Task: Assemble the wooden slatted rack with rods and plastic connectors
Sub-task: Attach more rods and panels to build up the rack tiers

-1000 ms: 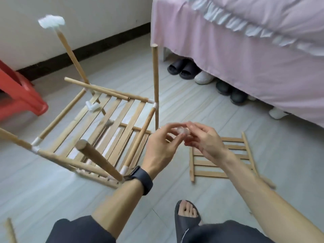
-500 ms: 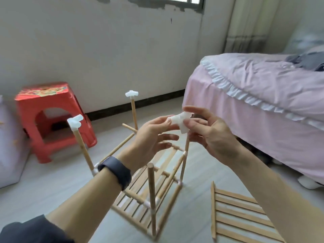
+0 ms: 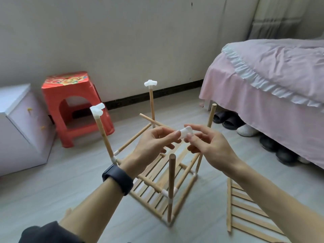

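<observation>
A partly built wooden rack [image 3: 157,181] stands on the floor, a slatted shelf at its base and several rods rising from white corner joints. Two far rods carry white plastic connectors: one at the left [image 3: 97,109], one at the back [image 3: 150,83]. The near rod [image 3: 171,174] and the right rod [image 3: 211,114] have bare tops. Above the rack, my left hand [image 3: 154,146] and my right hand [image 3: 210,146] pinch one white connector [image 3: 186,132] between their fingertips.
A loose slatted panel [image 3: 245,207] lies on the floor at the right. A red plastic stool [image 3: 73,106] and a white box [image 3: 21,123] stand by the wall at the left. The pink-skirted bed [image 3: 263,85] has shoes [image 3: 245,130] under it.
My head has lifted from the floor to the room, so the rack now sits lower in view. Both hands keep hold of the white connector and have turned it slightly.
</observation>
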Tool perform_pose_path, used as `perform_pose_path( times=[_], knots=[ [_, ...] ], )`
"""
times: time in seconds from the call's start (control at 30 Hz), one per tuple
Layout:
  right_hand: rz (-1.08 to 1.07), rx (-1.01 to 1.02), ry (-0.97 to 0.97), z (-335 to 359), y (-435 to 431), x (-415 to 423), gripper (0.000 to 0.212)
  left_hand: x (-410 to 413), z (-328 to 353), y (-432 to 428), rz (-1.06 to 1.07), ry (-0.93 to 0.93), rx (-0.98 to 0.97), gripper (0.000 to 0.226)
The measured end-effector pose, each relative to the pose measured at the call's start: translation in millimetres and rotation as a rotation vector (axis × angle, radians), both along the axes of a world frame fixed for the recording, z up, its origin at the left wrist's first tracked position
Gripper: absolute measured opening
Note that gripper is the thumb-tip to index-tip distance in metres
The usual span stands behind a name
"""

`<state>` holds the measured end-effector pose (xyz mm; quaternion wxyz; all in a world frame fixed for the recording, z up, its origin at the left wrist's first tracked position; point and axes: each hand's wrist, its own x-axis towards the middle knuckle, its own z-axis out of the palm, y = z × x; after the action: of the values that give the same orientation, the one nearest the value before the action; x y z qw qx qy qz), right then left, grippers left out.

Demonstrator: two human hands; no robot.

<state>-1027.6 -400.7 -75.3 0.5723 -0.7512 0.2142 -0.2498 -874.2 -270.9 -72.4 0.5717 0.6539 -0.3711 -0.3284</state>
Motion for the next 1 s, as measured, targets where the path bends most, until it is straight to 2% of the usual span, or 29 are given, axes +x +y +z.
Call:
perform_pose_path(
  times=[0.1, 0.2, 0.27, 0.33, 0.4, 0.57, 0.8, 0.93, 1.0],
  knots=[
    [0.009, 0.021, 0.007, -0.2, -1.7, 0.7, 0.022, 4.4, -2.8, 7.3, -0.085, 0.006, 0.07, 0.038],
    [0.076, 0.052, 0.011, 0.1, -3.1, -1.9, 0.024, 7.1, -9.7, 13.0, -0.137, -0.062, 0.142, 0.035],
    [0.159, 0.151, 0.01, 0.8, -1.6, -3.1, 0.026, 6.9, -13.9, 15.1, -0.132, -0.091, 0.175, 0.034],
    [0.244, 0.278, 0.012, 2.3, 1.0, -3.1, 0.031, 7.6, -15.5, 17.7, -0.15, -0.037, 0.179, 0.033],
    [0.304, 0.31, 0.047, 3.6, 2.8, -2.6, 0.034, 9.6, -15.2, 20.8, -0.191, 0.026, 0.176, 0.031],
    [0.313, 0.18, 0.1, 6.5, 8.1, 1.9, 0.033, 14.2, -18.4, 25.0, -0.239, -0.002, 0.189, 0.022],
    [0.328, 0.063, 0.156, 12.0, 12.6, 5.4, 0.022, 8.3, -16.1, 28.5, -0.237, -0.183, 0.147, 0.028],
    [0.222, 0.071, 0.122, 11.1, 13.9, 7.6, 0.049, 4.0, -20.8, 28.7, -0.158, -0.307, 0.111, 0.037],
    [0.24, 0.071, 0.114, 12.9, 10.6, 4.6, 0.052, 1.8, -24.8, 28.0, -0.096, -0.351, 0.098, 0.036]
  ],
)
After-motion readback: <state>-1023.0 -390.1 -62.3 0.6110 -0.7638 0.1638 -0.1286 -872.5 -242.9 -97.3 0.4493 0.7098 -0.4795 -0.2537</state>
